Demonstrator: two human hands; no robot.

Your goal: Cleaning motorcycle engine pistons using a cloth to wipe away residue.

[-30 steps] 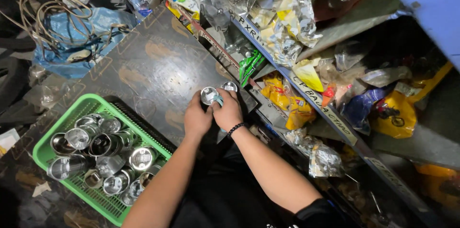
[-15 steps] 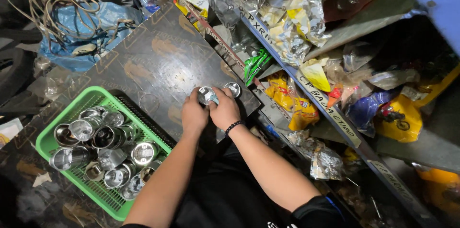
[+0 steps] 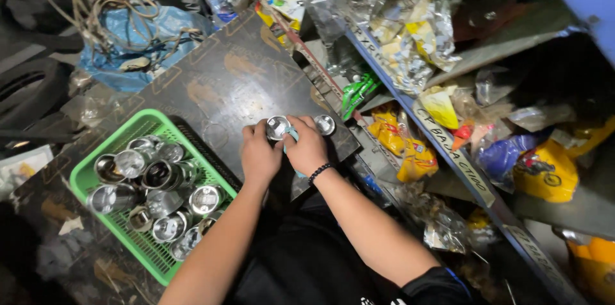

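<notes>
Both hands met at the centre of the dark board [image 3: 211,93], over its near right edge. The left hand [image 3: 259,154] was curled around the side of a small round metal cup [image 3: 278,127], fingers closed on its wall; the right hand [image 3: 307,148] closed on the same cup from the right, with what looked like a pale blue cloth [image 3: 291,140] pinched between palm and cup, though that patch was too small to identify firmly. A second cup [image 3: 325,124] stood just right of the hands on the board, untouched. To the near left sat a green basket [image 3: 122,135] filled with similar cups [image 3: 160,189], most lying on their sides and touching one another. Judged from their look, the cups were light, stiff, thin-walled and polished, so likely slippery under bare fingers and liable to dent or scratch if squeezed or dropped. The outer wall, gripped all round as the left hand did, appeared the soundest hold; the rim looked thin and possibly sharp. Shelves [image 3: 448,151] on the right held crinkled plastic packets [image 3: 410,36]. A tangle of cord [image 3: 96,4] lay on a blue bag [image 3: 147,42] at far left.
</notes>
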